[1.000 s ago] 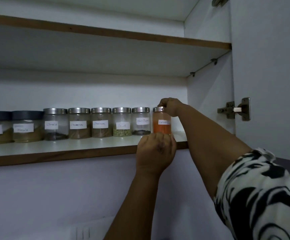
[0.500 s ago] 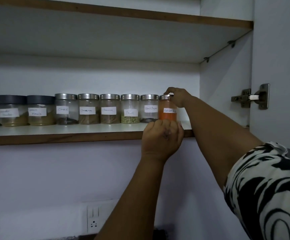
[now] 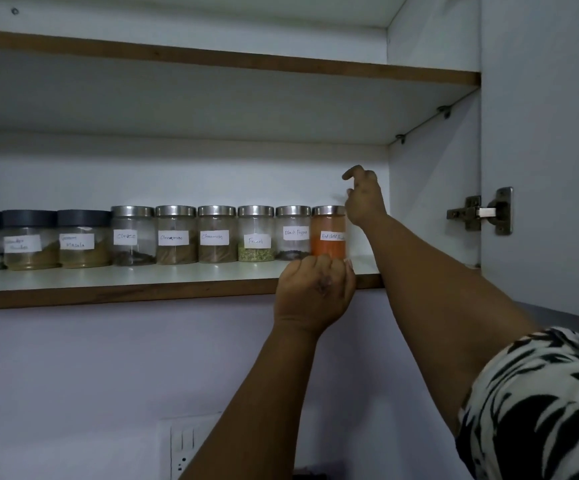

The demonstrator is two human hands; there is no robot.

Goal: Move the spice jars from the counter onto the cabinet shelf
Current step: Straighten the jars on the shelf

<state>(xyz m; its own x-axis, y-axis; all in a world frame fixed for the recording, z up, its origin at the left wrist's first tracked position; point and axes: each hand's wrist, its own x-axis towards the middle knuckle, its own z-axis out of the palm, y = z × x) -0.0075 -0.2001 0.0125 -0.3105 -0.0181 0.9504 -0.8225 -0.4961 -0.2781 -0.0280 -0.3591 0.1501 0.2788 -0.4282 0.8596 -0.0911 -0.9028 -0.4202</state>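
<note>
Up at the cabinet shelf [image 3: 142,277], we have our left hand [image 3: 315,292] at its brown front edge, fingers curled over toward the foot of the red chilli jar [image 3: 328,233]; whether they actually grip the glass we cannot tell, since the back of the hand hides them. Our right hand [image 3: 364,199] hangs just at the jar's two o'clock, off the steel lid, fingers loosely spread and holding nothing. That jar stands upright on the shelf as the last of the row, and at its three o'clock a strip of bare shelf runs to the cabinet side wall [image 3: 433,188], with the hinge [image 3: 482,211] on the open door further on. Above the lids, tall open room reaches the underside of the upper shelf [image 3: 211,60]. Toward nine o'clock the steel-lidded jars stand shoulder to shoulder, their handwritten labels reading Black Pepper [image 3: 293,233], Fennel [image 3: 256,237], Cinnamon [image 3: 216,237], Cinnamon again [image 3: 175,237] and Cloves [image 3: 132,237]. Beyond them come dark-lidded jars, one marked Garam Masala [image 3: 82,240] as far as we can read; the others' writing is too blurred. The orange jar's label begins "Red Chilli". Down at six o'clock, a wall socket plate [image 3: 184,445] sits beside our left forearm.
</note>
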